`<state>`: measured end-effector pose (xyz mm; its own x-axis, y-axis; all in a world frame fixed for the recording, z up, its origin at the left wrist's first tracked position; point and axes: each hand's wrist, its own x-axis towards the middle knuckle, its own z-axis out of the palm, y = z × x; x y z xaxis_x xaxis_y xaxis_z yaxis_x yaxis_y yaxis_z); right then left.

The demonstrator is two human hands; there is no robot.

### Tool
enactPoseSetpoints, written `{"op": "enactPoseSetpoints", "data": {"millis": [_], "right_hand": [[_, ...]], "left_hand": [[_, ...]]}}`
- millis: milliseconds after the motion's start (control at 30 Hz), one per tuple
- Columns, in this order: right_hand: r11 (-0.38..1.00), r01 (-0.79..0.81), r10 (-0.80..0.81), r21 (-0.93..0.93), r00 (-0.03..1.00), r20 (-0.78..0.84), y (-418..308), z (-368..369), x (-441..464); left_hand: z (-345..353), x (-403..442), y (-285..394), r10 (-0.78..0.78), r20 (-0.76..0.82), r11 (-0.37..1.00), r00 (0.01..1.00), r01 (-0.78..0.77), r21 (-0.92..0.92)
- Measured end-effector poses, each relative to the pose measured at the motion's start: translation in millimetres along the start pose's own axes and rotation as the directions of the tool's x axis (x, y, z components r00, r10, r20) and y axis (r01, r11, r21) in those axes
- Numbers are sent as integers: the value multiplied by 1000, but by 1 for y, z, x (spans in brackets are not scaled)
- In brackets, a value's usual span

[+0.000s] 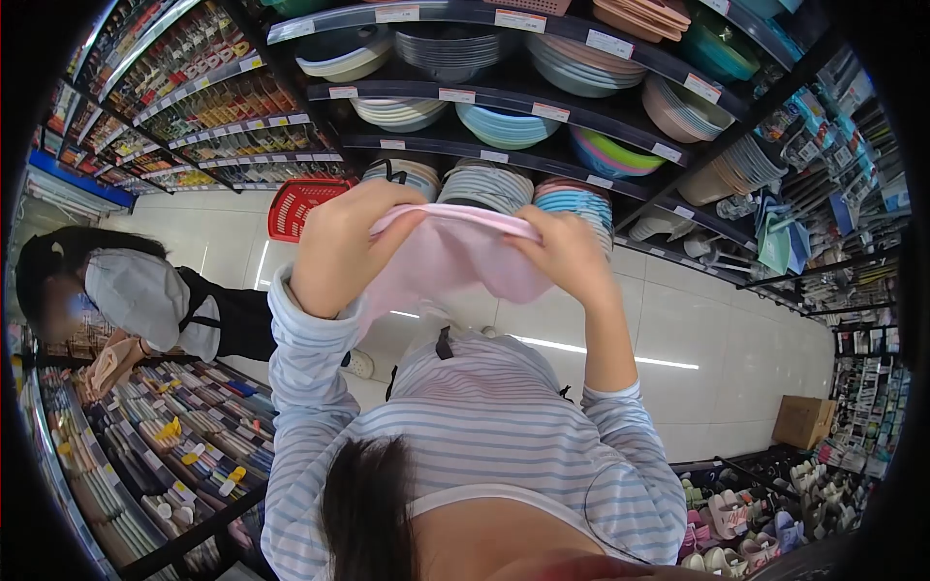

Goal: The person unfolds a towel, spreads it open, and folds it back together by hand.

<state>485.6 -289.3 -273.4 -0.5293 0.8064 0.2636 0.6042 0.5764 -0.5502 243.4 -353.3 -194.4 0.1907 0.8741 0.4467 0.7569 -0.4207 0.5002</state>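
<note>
A pink cloth (450, 254) is stretched between my two hands in front of my chest, its upper edge folded and the rest hanging down. My left hand (354, 242) grips one upper corner, thumb pressed against the fingers. The other upper corner is pinched in my right hand (572, 254), which is slightly blurred. Behind the cloth, stacks of plastic basins (487, 186) stand at the foot of a shelf. A red basket (302, 208) is on the floor beyond my left hand.
Shelves of basins (509, 126) rise ahead. At the left, another person (145, 290) in a black apron holds a beige cloth (113, 366) over a rack of folded goods (165, 445). A cardboard box (803, 420) and slippers (728, 513) are at the right.
</note>
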Motion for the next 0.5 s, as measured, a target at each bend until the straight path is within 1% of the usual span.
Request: {"op": "enactPoseSetpoints", "data": {"millis": [100, 200, 300, 400, 500], "right_hand": [[1000, 11, -8, 23, 990, -142, 3, 1, 4], [993, 117, -118, -27, 914, -389, 6, 8, 9], [994, 99, -107, -40, 915, -388, 6, 13, 12], [998, 65, -61, 0, 937, -343, 4, 15, 11], [981, 110, -56, 162, 950, -307, -2, 12, 8]], "left_hand": [[-4, -3, -5, -34, -42, 999, 999, 34, 0], [-7, -6, -12, -43, -66, 999, 997, 44, 14], [-7, -8, -14, -66, -87, 998, 994, 66, 6], [-7, -9, -20, -73, -93, 997, 993, 74, 11], [-5, -11, -34, -80, -119, 997, 990, 80, -3]]}}
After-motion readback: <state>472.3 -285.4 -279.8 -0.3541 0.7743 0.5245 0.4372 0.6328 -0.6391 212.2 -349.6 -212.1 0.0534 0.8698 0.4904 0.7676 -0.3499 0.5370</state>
